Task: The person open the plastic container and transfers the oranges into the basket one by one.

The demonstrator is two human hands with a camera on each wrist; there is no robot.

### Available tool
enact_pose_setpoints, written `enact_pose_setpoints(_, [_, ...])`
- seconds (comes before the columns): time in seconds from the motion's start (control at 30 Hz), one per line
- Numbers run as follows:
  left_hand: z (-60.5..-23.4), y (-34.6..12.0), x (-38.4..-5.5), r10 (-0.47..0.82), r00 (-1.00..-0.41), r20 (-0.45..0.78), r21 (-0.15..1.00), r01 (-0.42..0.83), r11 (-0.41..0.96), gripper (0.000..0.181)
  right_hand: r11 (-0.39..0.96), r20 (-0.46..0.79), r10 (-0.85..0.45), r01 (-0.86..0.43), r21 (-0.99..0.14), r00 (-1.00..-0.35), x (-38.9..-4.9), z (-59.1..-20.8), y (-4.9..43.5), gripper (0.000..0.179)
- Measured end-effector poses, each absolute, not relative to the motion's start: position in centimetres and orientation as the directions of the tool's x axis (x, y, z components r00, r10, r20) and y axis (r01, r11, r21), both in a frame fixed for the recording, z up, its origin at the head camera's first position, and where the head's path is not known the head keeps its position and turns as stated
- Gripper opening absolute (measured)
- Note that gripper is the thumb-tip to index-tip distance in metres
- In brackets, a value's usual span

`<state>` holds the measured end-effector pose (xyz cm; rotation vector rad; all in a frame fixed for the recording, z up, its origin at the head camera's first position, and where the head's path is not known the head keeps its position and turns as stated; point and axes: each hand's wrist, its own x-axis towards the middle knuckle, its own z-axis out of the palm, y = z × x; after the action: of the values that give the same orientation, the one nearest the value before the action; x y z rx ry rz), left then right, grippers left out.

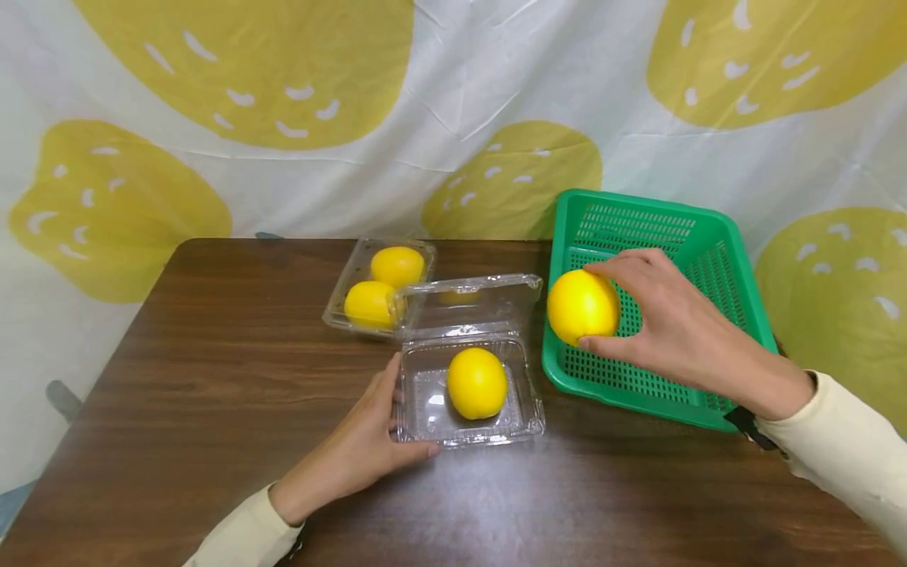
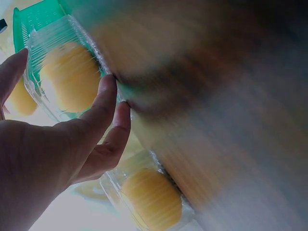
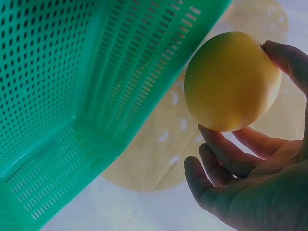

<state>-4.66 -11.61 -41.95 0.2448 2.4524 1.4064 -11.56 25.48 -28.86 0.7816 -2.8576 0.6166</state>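
Observation:
A round yellow fruit is pinched between the thumb and fingers of my right hand, raised over the near-left part of the green basket. In the right wrist view, the fruit sits at the fingertips, beside the basket wall. My left hand holds the front left corner of a clear plastic clamshell box, thumb at its front edge and fingers along its left side. Its lid is raised at the back. One yellow fruit lies inside, right of the middle.
Behind and left of the open box stands another clear box with two yellow fruits. All stand on a dark wooden table. A white curtain with yellow fruit prints hangs right behind the table's back edge.

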Motion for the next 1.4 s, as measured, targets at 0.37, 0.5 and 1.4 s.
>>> enact_pose_setpoints(0.37, [-41.8, -11.6, -4.5, 0.288, -0.938, -0.193, 0.871, -0.028, 0.491, 0.134, 0.823, 0.127, -0.425, -0.441, -0.359, -0.896, -13.7, -29.1, 26.3, 0.076])
enact_pose_setpoints(0.5, [-41.8, -11.6, -4.5, 0.288, -0.939, -0.189, 0.868, -0.023, 0.497, 0.134, 0.833, 0.100, -0.411, -0.418, -0.363, -0.906, -14.5, -29.3, 26.7, 0.075])
enact_pose_setpoints(1.4, [-41.9, -11.9, -4.6, 0.294, -0.939, -0.178, 0.856, -0.001, 0.517, 0.135, 0.880, -0.014, -0.386, -0.364, -0.305, -0.922, -19.2, -32.7, 28.3, 0.080])
